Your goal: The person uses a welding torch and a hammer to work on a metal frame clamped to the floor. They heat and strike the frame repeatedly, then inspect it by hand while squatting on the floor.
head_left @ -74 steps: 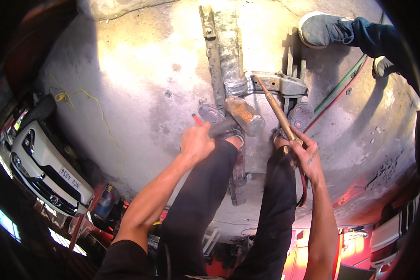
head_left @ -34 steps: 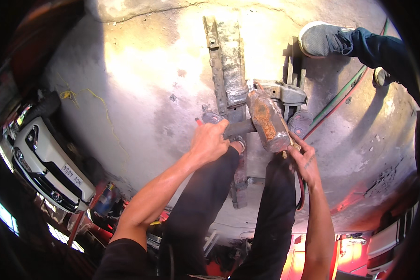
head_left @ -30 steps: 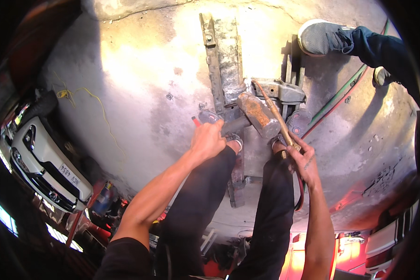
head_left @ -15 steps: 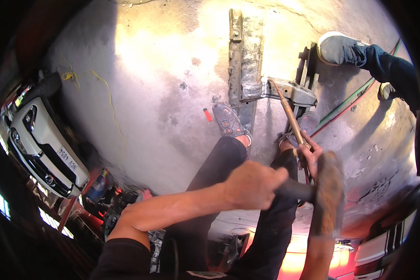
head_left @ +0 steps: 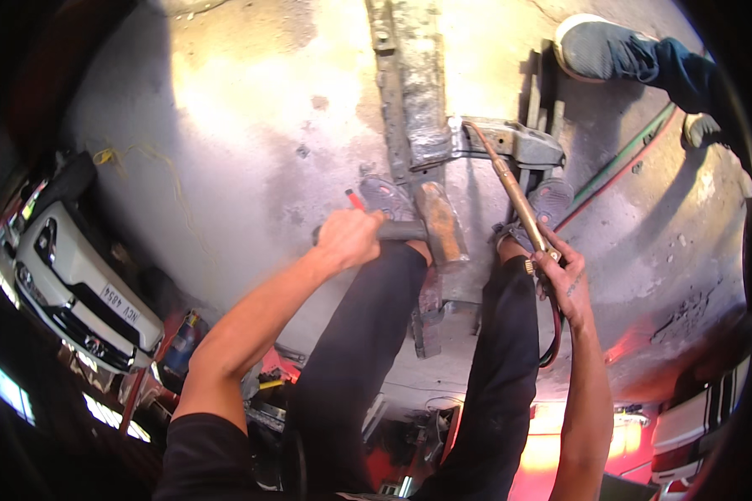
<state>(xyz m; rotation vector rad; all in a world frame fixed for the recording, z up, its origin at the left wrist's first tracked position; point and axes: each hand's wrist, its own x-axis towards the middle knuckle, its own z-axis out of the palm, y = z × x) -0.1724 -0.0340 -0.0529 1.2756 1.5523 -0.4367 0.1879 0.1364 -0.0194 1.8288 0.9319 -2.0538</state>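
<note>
My left hand [head_left: 349,240] is closed round the short dark handle of a hammer [head_left: 444,227]. The hammer's heavy, rust-stained head is over my left shin, in front of the left shoe. Farther right, my right hand [head_left: 565,274] grips a brass-coloured gas torch [head_left: 514,192]. Its thin copper tip points away and left, ending at a metal bracket [head_left: 497,135]; I see no clear flame. The bracket meets a long, worn metal beam [head_left: 422,83] lying on the floor, with a shiny silvery patch near the joint. A dark hose hangs below my right hand.
At the far right stands another person's shoe [head_left: 606,52] beside metal bars. Green and red hoses [head_left: 622,159] cross the floor there. A white car [head_left: 83,284] is at the left, with a yellow cord [head_left: 154,154] beyond it. Tools and parts clutter the floor behind my legs.
My left hand has swung the hammer leftward and away from me, from near my right forearm to over my left shin. The torch stays in my right hand, its tip still at the bracket.
</note>
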